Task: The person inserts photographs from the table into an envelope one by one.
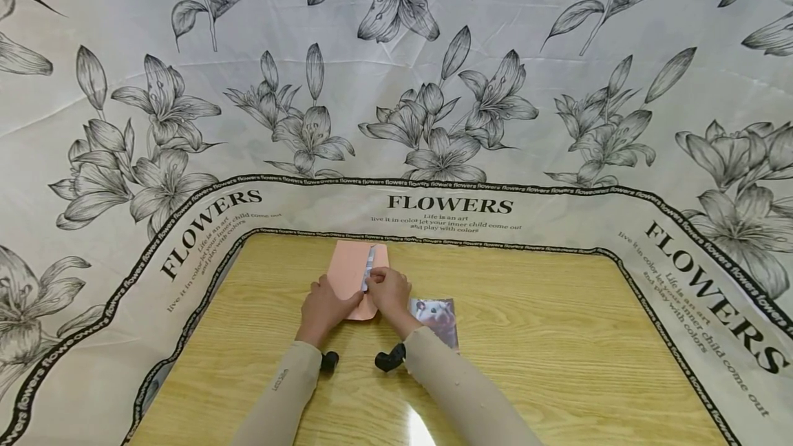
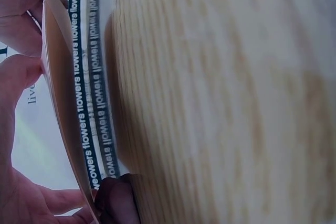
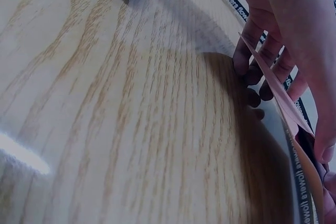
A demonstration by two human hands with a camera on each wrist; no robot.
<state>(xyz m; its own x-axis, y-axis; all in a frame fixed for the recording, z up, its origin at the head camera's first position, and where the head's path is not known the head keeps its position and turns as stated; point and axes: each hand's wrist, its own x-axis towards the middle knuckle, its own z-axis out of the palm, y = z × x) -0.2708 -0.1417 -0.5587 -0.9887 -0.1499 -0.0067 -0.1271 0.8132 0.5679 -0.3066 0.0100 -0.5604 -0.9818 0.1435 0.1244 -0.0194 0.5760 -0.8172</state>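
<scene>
Both hands hold a pink paper envelope (image 1: 348, 263) above the far part of the table, its opening slightly spread. A narrow bluish-white strip of a card (image 1: 369, 263) shows inside the opening. My left hand (image 1: 325, 305) grips the envelope's lower left, thumb in front; in the left wrist view, fingers of the left hand (image 2: 23, 192) reach round its lower edge. My right hand (image 1: 392, 294) grips the right side, its thumb near the card. Fingers of the right hand (image 3: 268, 51) lie behind the pink paper in the right wrist view.
A glossy picture card (image 1: 441, 322) with a pale furry animal lies on the wooden table (image 1: 545, 336) beside the right forearm, which partly hides it. Flower-printed cloth (image 1: 452, 122) walls the table at the back and both sides. Black wrist devices (image 1: 390, 358) sit under the wrists.
</scene>
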